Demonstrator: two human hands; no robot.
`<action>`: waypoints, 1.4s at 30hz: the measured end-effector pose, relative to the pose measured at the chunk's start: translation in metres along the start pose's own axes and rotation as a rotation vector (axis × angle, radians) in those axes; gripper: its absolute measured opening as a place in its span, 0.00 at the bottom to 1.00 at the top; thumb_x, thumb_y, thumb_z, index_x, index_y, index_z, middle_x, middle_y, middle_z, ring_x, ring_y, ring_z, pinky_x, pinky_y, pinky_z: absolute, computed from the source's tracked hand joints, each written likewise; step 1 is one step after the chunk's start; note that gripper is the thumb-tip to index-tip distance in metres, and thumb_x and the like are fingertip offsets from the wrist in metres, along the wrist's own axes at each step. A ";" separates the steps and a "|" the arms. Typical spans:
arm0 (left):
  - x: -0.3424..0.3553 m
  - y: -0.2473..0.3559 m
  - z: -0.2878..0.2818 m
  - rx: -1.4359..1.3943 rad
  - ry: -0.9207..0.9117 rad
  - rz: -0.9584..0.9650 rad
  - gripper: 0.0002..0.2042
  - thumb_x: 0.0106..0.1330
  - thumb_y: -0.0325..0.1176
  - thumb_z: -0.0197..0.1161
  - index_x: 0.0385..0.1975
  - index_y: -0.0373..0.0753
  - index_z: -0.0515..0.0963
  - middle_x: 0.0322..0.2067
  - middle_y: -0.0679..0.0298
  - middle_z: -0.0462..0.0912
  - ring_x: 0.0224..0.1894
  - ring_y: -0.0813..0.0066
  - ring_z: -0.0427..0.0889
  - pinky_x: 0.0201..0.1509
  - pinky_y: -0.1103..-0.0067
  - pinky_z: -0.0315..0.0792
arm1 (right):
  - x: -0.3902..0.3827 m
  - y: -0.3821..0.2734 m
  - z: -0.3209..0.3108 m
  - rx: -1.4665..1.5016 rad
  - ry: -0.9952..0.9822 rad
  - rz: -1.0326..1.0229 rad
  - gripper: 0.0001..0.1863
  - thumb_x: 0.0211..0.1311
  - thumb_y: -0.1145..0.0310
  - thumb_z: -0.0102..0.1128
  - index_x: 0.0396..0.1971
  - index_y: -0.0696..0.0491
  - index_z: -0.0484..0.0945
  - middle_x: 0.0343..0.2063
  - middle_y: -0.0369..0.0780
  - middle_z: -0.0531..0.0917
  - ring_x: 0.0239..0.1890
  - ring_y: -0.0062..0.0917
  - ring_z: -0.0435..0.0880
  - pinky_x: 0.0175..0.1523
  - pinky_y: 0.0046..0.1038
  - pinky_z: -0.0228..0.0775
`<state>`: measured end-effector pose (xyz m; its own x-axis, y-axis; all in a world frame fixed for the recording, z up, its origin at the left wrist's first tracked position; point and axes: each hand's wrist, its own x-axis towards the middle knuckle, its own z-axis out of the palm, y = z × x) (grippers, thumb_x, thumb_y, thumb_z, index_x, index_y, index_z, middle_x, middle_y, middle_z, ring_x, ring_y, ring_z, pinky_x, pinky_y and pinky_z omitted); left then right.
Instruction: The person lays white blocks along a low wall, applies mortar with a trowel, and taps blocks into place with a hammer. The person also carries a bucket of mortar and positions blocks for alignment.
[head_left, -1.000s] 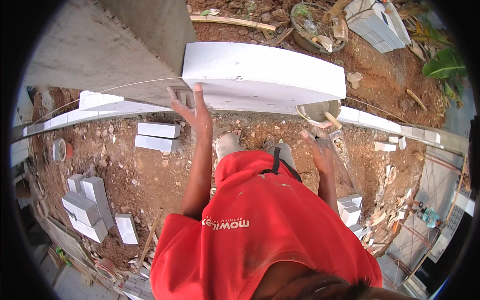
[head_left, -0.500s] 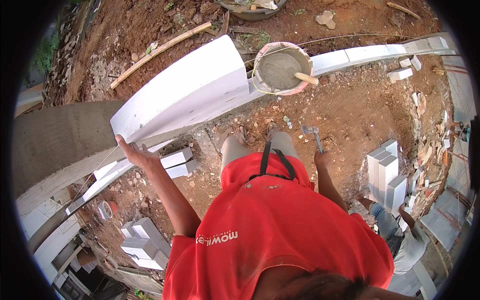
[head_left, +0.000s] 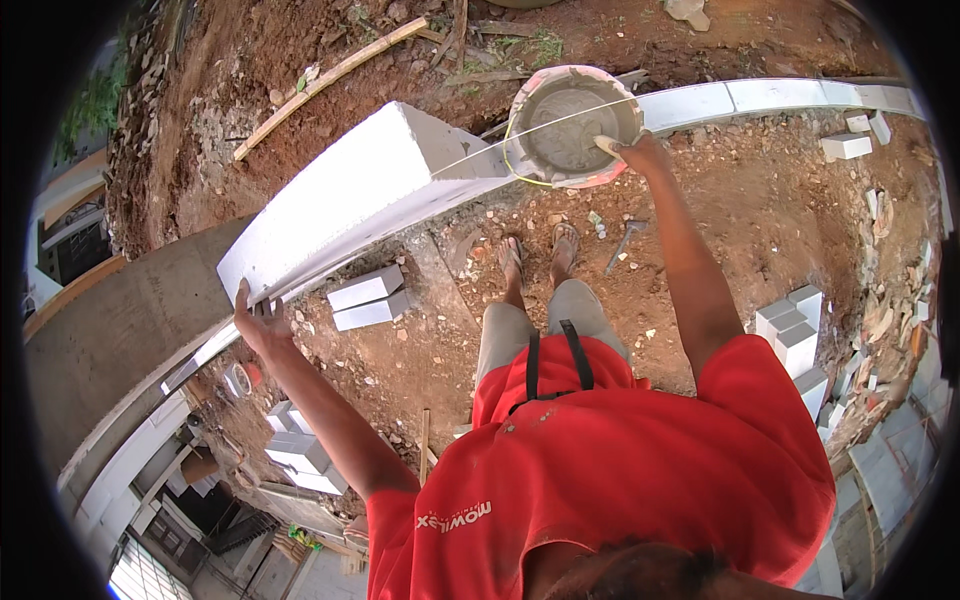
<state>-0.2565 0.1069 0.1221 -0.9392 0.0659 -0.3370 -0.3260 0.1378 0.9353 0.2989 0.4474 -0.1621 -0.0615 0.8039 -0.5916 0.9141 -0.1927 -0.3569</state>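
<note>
My left hand (head_left: 262, 318) is at the left end of a large white block (head_left: 330, 190), which lies along the top of the low wall. Its fingers are spread and touch the block's lower corner. Farther right, my right hand (head_left: 645, 156) is closed round the light wooden handle (head_left: 607, 146) of a tool, probably a trowel. The tool's head is hidden in the wet grey mortar (head_left: 565, 125) of a round bucket (head_left: 516, 118), which stands on the wall beyond the block's right end. A hammer (head_left: 627, 245) lies on the dirt near my feet.
A string (head_left: 540, 133) runs across the bucket and the block. White blocks continue the wall (head_left: 760, 96) to the right. Loose blocks stand in stacks at left (head_left: 305, 455) and right (head_left: 790, 330), with a pair (head_left: 368, 298) close to the wall. A wooden pole (head_left: 330, 88) lies on the soil beyond.
My right hand has put the hammer down on the ground and reached up to grasp the tool handle in the bucket. My left hand stays at the block's left end.
</note>
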 end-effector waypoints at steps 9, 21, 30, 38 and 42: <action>0.001 0.006 0.005 -0.019 -0.064 0.023 0.30 0.65 0.37 0.68 0.67 0.33 0.71 0.68 0.51 0.69 0.71 0.57 0.65 0.77 0.56 0.54 | 0.018 -0.038 0.058 0.132 -0.282 0.097 0.33 0.62 0.47 0.67 0.55 0.60 0.79 0.43 0.56 0.88 0.47 0.47 0.89 0.49 0.42 0.81; 0.007 0.005 0.000 -0.071 -0.006 -0.018 0.29 0.61 0.34 0.73 0.62 0.30 0.75 0.61 0.53 0.76 0.64 0.59 0.72 0.72 0.58 0.61 | -0.126 0.015 0.052 0.151 0.139 0.037 0.27 0.60 0.48 0.68 0.44 0.58 0.84 0.33 0.51 0.89 0.40 0.52 0.89 0.44 0.46 0.80; 0.004 0.002 0.008 -0.055 -0.024 -0.009 0.26 0.56 0.34 0.76 0.55 0.31 0.81 0.54 0.58 0.81 0.62 0.61 0.74 0.72 0.60 0.58 | -0.162 -0.012 0.055 0.976 -0.059 0.055 0.13 0.65 0.59 0.62 0.35 0.55 0.79 0.20 0.38 0.80 0.14 0.24 0.77 0.20 0.29 0.68; -0.022 0.000 -0.009 -0.207 -0.226 0.034 0.61 0.54 0.34 0.80 0.78 0.22 0.37 0.76 0.39 0.49 0.79 0.50 0.51 0.82 0.61 0.41 | -0.335 -0.091 0.061 1.422 -0.001 0.199 0.18 0.67 0.56 0.55 0.49 0.53 0.75 0.20 0.32 0.72 0.14 0.17 0.68 0.16 0.25 0.59; -0.013 -0.022 -0.050 -0.257 -0.329 0.015 0.51 0.62 0.37 0.75 0.76 0.22 0.47 0.74 0.42 0.58 0.78 0.54 0.57 0.81 0.61 0.49 | -0.437 -0.148 0.070 1.399 0.084 -0.104 0.21 0.65 0.57 0.55 0.52 0.54 0.73 0.20 0.33 0.72 0.15 0.19 0.70 0.16 0.23 0.61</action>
<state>-0.2428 0.0541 0.1115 -0.8732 0.3837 -0.3005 -0.3677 -0.1140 0.9229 0.1627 0.0853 0.0987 -0.0340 0.8702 -0.4915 -0.2465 -0.4839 -0.8397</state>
